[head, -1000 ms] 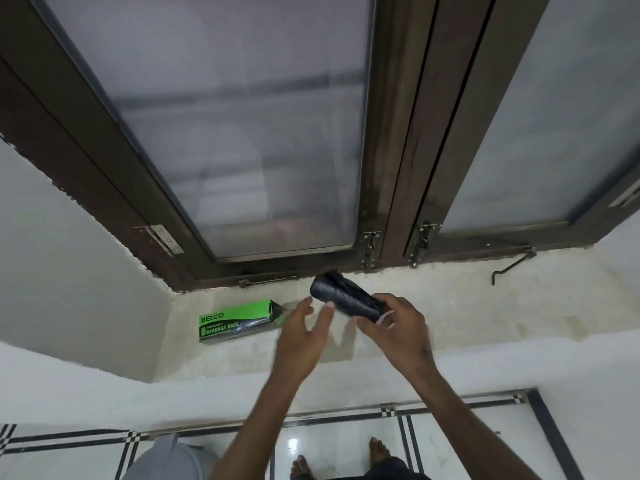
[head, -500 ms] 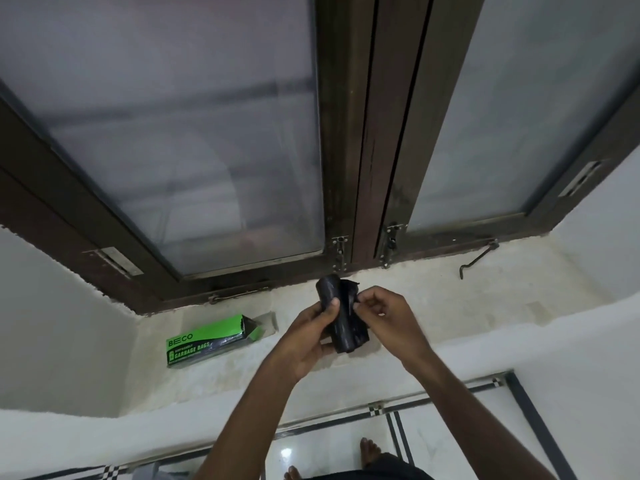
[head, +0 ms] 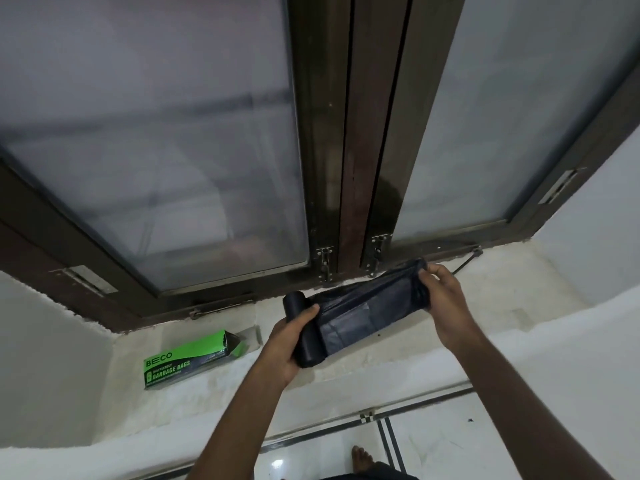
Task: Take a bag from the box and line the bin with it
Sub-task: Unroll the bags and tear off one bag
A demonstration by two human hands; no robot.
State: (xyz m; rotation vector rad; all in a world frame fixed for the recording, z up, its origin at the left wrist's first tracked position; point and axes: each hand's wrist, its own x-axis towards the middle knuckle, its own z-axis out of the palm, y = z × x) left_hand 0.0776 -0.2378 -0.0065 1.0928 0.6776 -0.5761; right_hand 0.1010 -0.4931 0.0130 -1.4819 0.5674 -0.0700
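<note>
Lying on the pale sill (head: 398, 362) under frosted windows (head: 156, 150), a green box (head: 188, 358)

A pale stone window sill (head: 398, 344) runs beneath the dark-framed window. A green garbage-bag box (head: 188, 360) lies flat on it at about eight o'clock, its open end facing three o'clock.

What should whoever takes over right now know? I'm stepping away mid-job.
Left hand grips the roll of black bags above the window ledge.
Right hand pinches the free end of the unrolled bag.
The green box lies open on the ledge, to the left.
Done: roll out of the box, first bag unrolled.
Left: tear the bag off, line the bin. The bin is out of view.
</note>
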